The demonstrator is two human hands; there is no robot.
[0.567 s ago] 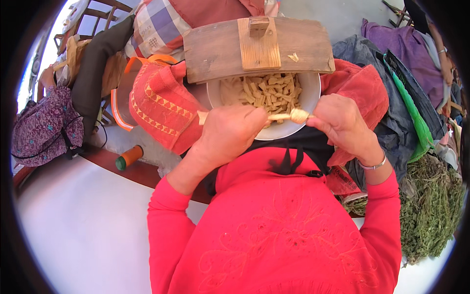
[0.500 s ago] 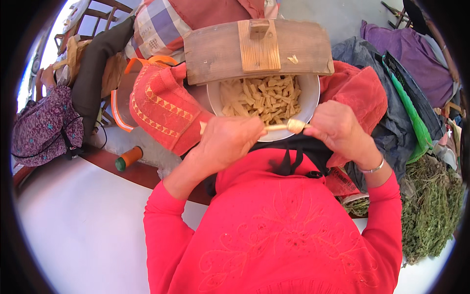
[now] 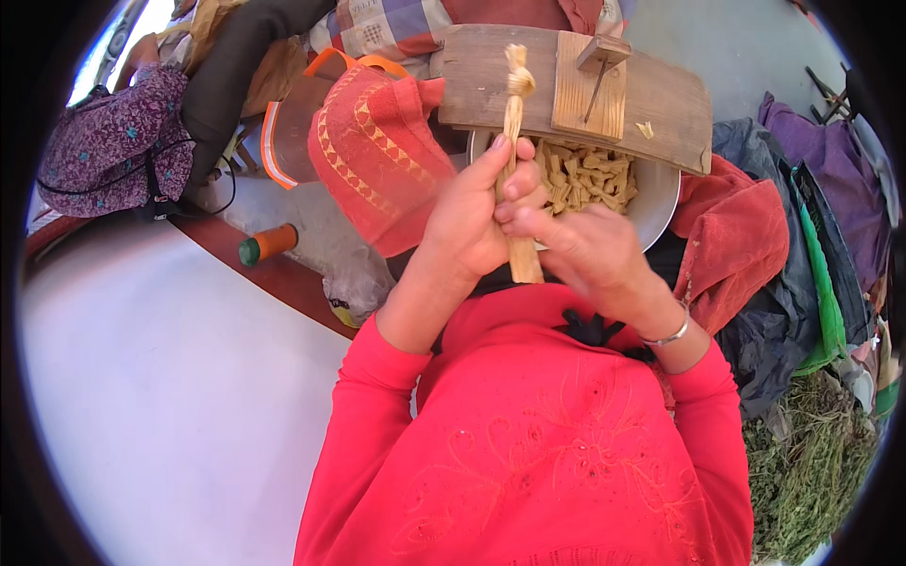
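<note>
My left hand (image 3: 481, 212) is closed around a pale yellow knotted strip (image 3: 515, 104), thumb pressed along it. The strip stands nearly upright, its knot at the top end and its flat, wider tail below the fingers. My right hand (image 3: 604, 250), slightly blurred, has its curled fingertips against the strip beside the left fingers; part of this grip is hidden. Behind the hands, a pale metal bowl (image 3: 665, 203) holds many short yellow pieces (image 3: 590, 179). Across its far rim lies a wooden board (image 3: 661, 99) with a small block and a thin metal spike standing on it.
Red cloths (image 3: 377, 151) lie on both sides of the bowl. At left are an orange tube with a green end (image 3: 269, 244), a purple patterned bag (image 3: 113, 146) and a white surface (image 3: 179, 377). Dark plastic sheeting (image 3: 769, 311) and dried green plants (image 3: 812, 462) lie at right.
The strip has turned from level to upright, its knot now at the top. My right hand has let go of the knot end and come down beside my left hand. The view has shifted left.
</note>
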